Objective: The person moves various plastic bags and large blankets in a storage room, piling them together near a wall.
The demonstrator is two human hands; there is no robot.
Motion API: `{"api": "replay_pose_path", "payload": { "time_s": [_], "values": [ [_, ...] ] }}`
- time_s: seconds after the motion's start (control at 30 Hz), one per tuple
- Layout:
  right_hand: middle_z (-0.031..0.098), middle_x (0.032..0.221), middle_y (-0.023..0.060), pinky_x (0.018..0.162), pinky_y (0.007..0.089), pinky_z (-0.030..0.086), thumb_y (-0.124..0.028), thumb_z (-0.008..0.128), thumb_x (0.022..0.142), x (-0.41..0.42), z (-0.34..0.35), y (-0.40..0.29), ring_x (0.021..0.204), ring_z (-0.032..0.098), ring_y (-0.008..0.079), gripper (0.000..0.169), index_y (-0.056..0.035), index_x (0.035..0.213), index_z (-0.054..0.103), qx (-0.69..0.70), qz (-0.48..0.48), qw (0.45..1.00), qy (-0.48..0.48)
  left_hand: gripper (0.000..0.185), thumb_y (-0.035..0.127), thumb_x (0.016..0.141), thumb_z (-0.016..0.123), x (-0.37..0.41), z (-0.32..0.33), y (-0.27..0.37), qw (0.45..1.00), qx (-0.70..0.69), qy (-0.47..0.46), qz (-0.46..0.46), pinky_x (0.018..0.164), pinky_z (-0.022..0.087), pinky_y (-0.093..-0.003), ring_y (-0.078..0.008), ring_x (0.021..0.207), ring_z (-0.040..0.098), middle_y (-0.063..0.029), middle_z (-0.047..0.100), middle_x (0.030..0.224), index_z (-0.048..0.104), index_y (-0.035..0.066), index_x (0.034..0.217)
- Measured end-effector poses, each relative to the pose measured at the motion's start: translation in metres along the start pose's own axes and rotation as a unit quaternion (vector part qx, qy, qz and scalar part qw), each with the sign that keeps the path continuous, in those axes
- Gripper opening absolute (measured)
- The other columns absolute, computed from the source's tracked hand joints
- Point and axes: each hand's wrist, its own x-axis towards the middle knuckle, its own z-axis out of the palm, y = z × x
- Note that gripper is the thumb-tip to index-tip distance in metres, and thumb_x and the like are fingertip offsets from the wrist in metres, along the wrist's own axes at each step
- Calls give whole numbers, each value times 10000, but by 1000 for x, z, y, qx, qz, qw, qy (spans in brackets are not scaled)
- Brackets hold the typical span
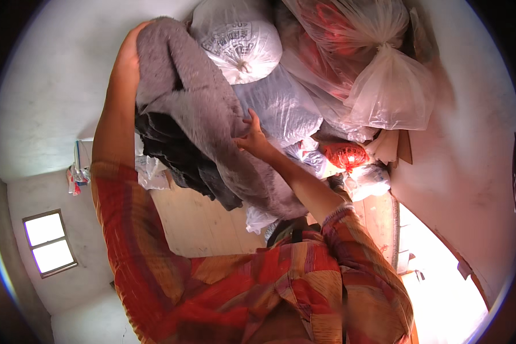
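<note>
A long grey fuzzy garment or fleece cloth stretches diagonally from the upper left towards my chest, with dark black fabric beneath it. My left hand grips its raised far end at the upper left; the fingers are hidden behind the cloth. Against the right side of the grey cloth lies my right hand, fingers spread, holding nothing. A clear plastic bag of dark bluish-grey contents is just beyond that hand.
Knotted bags pile up ahead: a white printed one, a large clear one with red contents and a small red one. Wooden boards show below. A window is at left; bright light enters at lower right.
</note>
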Motion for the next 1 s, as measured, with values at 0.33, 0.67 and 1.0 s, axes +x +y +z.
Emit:
{"api": "replay_pose_path", "payload": {
  "time_s": [0.33,0.67,1.0],
  "values": [
    [608,803,249,635,454,459,-95,525,764,-41,-5,-38,734,595,402,226,28,941,593,-531,-67,796,-282,242,199,817,598,-6,-23,-24,997,30,75,-9,694,536,-324,-192,742,631,-96,649,887,629,-4,946],
    [599,802,105,647,288,455,-177,462,922,-316,-169,-353,696,540,145,227,10,979,578,-596,-16,643,480,244,79,900,402,107,7,-22,986,-144,57,69,834,491,-427,-283,978,580,-174,602,1042,563,-64,1014],
    [548,841,40,740,254,423,-111,474,870,-363,-273,-230,790,501,133,172,-1,900,602,-412,84,728,542,539,309,837,554,198,276,-70,872,450,-59,184,976,368,-391,-277,1222,431,-147,463,1319,437,64,1303]
  ]
}}
